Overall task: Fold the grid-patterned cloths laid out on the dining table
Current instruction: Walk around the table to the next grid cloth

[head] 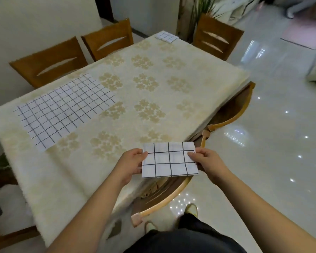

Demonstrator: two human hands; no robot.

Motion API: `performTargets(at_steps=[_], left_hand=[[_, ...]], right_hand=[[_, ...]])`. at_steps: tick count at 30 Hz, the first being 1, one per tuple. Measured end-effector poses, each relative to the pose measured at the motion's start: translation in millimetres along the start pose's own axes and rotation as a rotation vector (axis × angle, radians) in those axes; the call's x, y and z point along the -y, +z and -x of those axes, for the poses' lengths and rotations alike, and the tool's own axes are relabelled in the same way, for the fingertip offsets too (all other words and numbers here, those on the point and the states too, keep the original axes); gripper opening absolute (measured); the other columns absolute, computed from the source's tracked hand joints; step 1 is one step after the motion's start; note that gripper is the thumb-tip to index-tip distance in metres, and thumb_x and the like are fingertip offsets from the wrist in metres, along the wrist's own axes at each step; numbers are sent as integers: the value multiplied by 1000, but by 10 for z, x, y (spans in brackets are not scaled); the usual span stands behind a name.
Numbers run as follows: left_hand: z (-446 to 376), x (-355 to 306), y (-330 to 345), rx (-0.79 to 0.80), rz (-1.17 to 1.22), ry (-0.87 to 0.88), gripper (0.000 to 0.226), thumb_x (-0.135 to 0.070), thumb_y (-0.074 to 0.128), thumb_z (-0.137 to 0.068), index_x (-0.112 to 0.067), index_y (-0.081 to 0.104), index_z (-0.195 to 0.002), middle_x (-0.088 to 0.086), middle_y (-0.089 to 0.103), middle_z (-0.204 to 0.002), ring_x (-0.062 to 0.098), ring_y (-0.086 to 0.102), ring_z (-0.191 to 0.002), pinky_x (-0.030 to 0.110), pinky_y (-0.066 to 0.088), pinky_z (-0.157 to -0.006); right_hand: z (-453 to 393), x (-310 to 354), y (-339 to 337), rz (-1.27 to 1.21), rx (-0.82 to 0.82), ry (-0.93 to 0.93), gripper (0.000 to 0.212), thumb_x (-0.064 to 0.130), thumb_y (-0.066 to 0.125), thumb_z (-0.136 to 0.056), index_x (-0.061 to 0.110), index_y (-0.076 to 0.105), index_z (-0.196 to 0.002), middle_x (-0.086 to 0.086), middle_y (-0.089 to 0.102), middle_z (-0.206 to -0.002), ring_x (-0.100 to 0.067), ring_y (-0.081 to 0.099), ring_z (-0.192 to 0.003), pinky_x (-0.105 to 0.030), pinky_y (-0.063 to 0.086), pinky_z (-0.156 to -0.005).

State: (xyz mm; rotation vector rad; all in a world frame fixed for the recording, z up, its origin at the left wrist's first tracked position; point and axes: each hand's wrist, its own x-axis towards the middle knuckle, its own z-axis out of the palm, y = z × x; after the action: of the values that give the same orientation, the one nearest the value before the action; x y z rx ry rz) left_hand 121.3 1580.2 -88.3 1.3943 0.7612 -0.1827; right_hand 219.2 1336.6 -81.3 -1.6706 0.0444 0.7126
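Observation:
A small folded grid-patterned cloth (169,159) is held in the air over the table's near right edge. My left hand (132,162) pinches its left side and my right hand (206,161) pinches its right side. A large grid-patterned cloth (62,108) lies spread flat on the left part of the dining table (153,99). A small folded stack of grid cloth (166,36) sits at the table's far corner.
The table wears a cream cloth with gold flower clusters. Wooden chairs stand along the far side (49,64), at the far right corner (217,37), and one is tucked in under the near right edge (226,121). Glossy tiled floor lies to the right.

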Motion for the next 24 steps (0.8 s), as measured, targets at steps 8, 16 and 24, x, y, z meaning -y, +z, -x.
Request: performTargets(at_steps=[8,16,24], left_hand=[[33,-221,1037,156,-159,15,18,-18,57,-96,-3,65,-104,10,70,-89,17,68,-72,33,59,-62],[231,-285,2531,334,-363,74,13,-14,58,-95,-9,67,-101,8,72,-90,15,69,-78,32,60,-69],[363,-182,3774,452,-359,14,17,-17,60,-94,-9,65,-108,9,73,-103,23,71,-95,33,59,-75]], right_hand=[[494,-167,-1008,-186,-179,43,20,14,54,-96,1,68,-103,-16,72,-96,-24,69,-81,-31,58,-71],[1051,-565,-2312,-376,-352,87,19,17,54,-95,8,69,-104,-5,72,-89,-20,66,-76,-30,55,-66],[1505,-849,-3404,-429,-451,100,14,17,56,-95,10,67,-99,-2,69,-87,-14,65,-70,-22,51,-55]])
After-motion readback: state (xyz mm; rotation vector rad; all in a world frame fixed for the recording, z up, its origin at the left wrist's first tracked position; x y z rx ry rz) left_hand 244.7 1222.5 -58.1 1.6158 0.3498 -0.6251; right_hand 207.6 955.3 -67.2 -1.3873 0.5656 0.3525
